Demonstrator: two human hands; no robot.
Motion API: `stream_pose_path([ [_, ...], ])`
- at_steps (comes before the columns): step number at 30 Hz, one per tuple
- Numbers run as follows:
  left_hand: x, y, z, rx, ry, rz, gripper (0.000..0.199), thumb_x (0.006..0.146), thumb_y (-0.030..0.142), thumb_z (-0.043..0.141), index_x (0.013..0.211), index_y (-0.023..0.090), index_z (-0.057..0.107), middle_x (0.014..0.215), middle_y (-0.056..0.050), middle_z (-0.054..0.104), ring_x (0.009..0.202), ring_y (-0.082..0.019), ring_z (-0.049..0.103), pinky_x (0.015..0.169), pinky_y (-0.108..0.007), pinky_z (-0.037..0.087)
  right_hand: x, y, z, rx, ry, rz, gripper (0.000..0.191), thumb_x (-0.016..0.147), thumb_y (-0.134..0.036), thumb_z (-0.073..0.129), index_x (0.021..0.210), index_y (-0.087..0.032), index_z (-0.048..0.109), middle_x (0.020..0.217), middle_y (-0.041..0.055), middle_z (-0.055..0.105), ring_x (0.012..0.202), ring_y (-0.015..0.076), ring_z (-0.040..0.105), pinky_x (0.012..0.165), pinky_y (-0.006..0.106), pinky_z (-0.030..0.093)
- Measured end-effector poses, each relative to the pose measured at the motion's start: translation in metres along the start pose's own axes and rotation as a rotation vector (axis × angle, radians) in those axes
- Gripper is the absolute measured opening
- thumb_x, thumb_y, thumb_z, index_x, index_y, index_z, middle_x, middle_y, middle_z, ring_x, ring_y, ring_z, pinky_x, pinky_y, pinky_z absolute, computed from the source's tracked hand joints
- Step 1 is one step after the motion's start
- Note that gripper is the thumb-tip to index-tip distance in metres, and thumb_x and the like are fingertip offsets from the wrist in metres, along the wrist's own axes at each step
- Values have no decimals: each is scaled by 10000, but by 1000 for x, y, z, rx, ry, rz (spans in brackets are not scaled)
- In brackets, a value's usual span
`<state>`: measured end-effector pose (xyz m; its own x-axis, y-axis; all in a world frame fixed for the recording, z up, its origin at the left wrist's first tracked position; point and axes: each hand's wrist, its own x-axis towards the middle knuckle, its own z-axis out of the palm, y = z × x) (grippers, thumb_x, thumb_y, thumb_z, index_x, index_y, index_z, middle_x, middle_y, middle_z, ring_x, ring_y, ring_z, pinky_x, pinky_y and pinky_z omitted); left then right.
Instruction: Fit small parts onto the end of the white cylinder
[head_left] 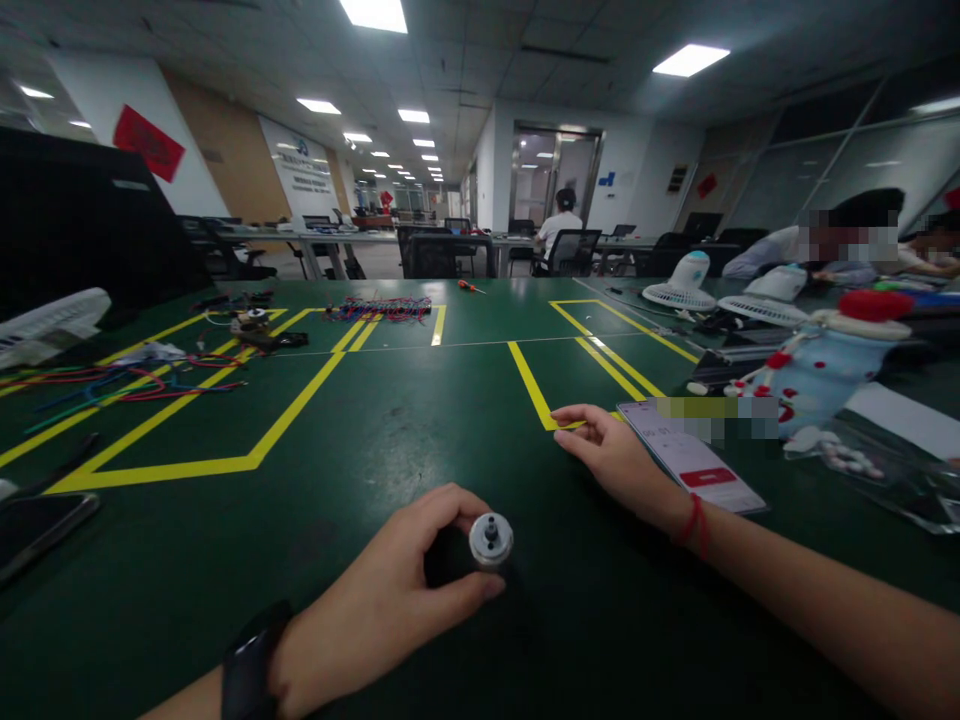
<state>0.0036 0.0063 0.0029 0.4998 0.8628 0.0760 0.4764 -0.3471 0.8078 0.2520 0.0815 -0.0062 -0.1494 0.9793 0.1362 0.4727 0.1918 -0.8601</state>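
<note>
A small silver cylindrical motor (pixel 491 541), its shaft end facing up, sits between the thumb and fingers of my left hand (pixel 397 590), low over the green table. My left wrist wears a black watch (pixel 255 655). To the right, my right hand (pixel 600 445) hovers at the yellow tape corner with fingers loosely curved and a gap between thumb and forefinger; nothing shows in it. Beside that hand lies a phone (pixel 694 460) with a lit screen and a red button. A red cord (pixel 699 525) circles my right wrist.
Bundled red and blue wires (pixel 386 308) lie at the back, loose wires (pixel 142 385) at left. A screwdriver (pixel 471 288) lies at the far edge. On the right stand white fans (pixel 679 283) and a light-blue snowman-like figure (pixel 817 370). Another phone (pixel 45 525) is at left. People sit beyond.
</note>
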Motion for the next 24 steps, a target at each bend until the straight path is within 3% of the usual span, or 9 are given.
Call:
stream_pose_path([
  [5, 0, 0, 0, 11, 8, -15, 213, 817, 231, 665, 1012, 252, 581, 980, -2, 639, 891, -213, 582, 775, -309, 455, -2, 4, 1, -146, -80, -115, 271, 854, -308, 582, 1083, -167, 619, 779, 4, 570, 644, 126, 513, 596, 276, 423],
  [8, 0, 1, -1, 28, 12, -7, 221, 807, 216, 666, 1008, 251, 579, 986, -5, 636, 900, -216, 580, 784, -313, 458, -7, -4, 3, -262, -144, -267, 160, 845, -250, 601, 975, -180, 663, 898, 40, 621, 803, 165, 559, 728, 327, 450],
  [11, 0, 2, -1, 40, 30, 22, 262, 788, 169, 660, 1021, 248, 569, 1012, -11, 626, 922, -218, 574, 809, -320, 455, -21, -21, 10, -217, -132, -435, 82, 845, -209, 613, 903, -196, 670, 996, 48, 619, 950, 185, 562, 869, 364, 430],
  [13, 1, 1, 0, 39, 33, 31, 252, 790, 167, 656, 1012, 245, 565, 1007, -8, 624, 915, -215, 574, 808, -320, 455, -32, -36, 17, -137, -44, -448, 83, 838, -253, 642, 909, -213, 662, 1076, 47, 591, 1029, 190, 544, 923, 371, 412],
  [15, 1, 0, 0, 34, 26, 23, 214, 804, 182, 654, 989, 241, 565, 983, 0, 625, 895, -209, 576, 789, -315, 456, -42, -49, 23, -160, -84, -467, 150, 786, -309, 707, 925, -260, 682, 1149, 37, 563, 1098, 219, 509, 960, 410, 378],
  [18, 0, -2, 1, 23, 19, -2, 197, 817, 189, 655, 983, 241, 561, 962, 13, 625, 873, -198, 579, 767, -304, 453, -47, -60, 26, -184, -140, -467, 83, 772, -297, 722, 854, -286, 709, 1174, 19, 550, 1131, 234, 483, 983, 439, 343],
  [21, -1, -1, 1, 18, 16, -9, 199, 815, 186, 664, 978, 237, 559, 956, 17, 627, 865, -194, 579, 762, -300, 446, -41, -58, 19, -79, -122, -408, 66, 816, -285, 680, 865, -243, 692, 1133, 29, 563, 1087, 198, 517, 964, 388, 379],
  [24, -2, 1, 0, 7, 10, -6, 204, 814, 181, 666, 981, 236, 563, 950, 19, 630, 865, -193, 582, 759, -295, 445, -33, -45, 7, -97, -243, -388, 77, 820, -275, 677, 872, -221, 696, 1102, 32, 572, 1055, 183, 529, 946, 360, 398],
])
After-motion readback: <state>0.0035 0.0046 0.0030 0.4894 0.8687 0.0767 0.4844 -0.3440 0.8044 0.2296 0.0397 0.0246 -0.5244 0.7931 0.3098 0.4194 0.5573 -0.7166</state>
